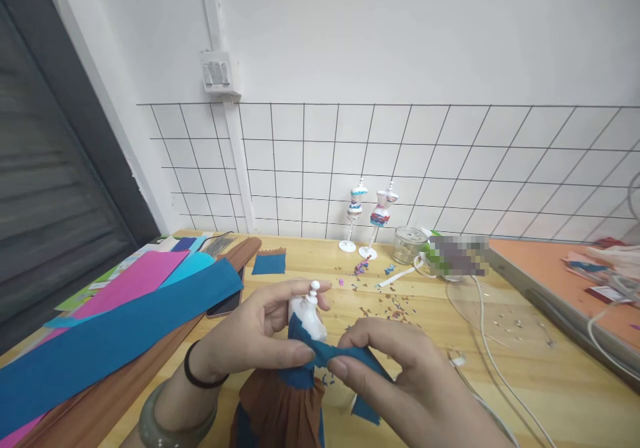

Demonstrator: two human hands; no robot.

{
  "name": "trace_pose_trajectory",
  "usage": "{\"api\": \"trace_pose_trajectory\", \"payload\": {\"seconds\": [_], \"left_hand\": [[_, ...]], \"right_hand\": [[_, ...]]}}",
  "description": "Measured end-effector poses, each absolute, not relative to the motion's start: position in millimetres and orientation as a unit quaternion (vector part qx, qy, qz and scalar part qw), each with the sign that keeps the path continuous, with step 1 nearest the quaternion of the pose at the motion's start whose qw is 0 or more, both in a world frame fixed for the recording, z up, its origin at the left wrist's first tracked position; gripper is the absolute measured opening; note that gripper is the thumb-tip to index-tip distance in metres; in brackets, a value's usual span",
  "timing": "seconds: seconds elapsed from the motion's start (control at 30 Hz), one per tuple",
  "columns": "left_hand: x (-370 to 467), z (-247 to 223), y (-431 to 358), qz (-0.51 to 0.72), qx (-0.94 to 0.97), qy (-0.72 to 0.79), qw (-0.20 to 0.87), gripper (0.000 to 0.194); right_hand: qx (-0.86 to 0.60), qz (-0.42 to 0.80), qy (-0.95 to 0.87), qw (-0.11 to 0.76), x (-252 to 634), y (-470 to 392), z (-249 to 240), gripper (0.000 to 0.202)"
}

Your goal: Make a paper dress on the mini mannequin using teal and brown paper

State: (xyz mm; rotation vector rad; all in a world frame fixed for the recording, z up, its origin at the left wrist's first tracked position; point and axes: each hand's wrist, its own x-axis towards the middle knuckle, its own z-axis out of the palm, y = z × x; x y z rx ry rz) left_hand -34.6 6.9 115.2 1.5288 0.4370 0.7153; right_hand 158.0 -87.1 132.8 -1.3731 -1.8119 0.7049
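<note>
A small white mannequin (311,320) with a knobbed neck stands near the front of the table, dressed in a blue bodice and a gathered brown skirt (283,405). Around its upper body wraps my left hand (265,331), its thumb pressing on the blue at the front. A blue crepe paper strip (367,361) runs from the mannequin's chest toward the right. My right hand (400,368) pinches this strip between thumb and forefinger, close to my left thumb. The strip's free end hangs below my right hand. The mannequin's lower part lies outside the picture.
On the left lie layered sheets, among them a long blue sheet (125,328), a pink one (140,278) and brown paper (250,248). Two white mannequins (349,245) stand at the back beside a glass jar (407,245). Paper scraps (397,315) and a white cable (485,321) lie rightward.
</note>
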Motion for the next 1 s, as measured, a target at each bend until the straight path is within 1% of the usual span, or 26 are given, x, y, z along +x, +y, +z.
{"api": "trace_pose_trajectory", "payload": {"seconds": [0.13,0.33,0.57,0.73,0.9,1.0], "left_hand": [[-35.6,113.5,8.0,0.312,0.662,0.169,0.660,0.059],[-34.8,112.9,9.7,0.305,0.658,0.105,0.680,0.057],[-33.3,111.3,9.9,0.281,0.649,0.053,0.705,0.057],[-34.3,104.1,14.4,0.281,0.645,0.010,0.710,0.061],[-35.1,103.3,16.2,0.274,0.639,-0.005,0.719,0.061],[-34.7,107.1,14.7,0.259,0.638,0.011,0.725,0.059]], "right_hand": [[-0.531,0.275,-0.710,0.371,158.3,-85.9,131.9,0.017],[-0.538,0.302,-0.694,0.370,156.8,-83.8,138.6,0.012],[-0.548,0.378,-0.654,0.359,155.2,-85.5,138.1,0.008],[-0.516,0.406,-0.663,0.359,158.0,-86.4,138.8,0.003],[-0.514,0.408,-0.674,0.339,157.1,-85.4,143.2,0.007],[-0.517,0.408,-0.672,0.338,156.0,-85.8,143.9,0.008]]}}
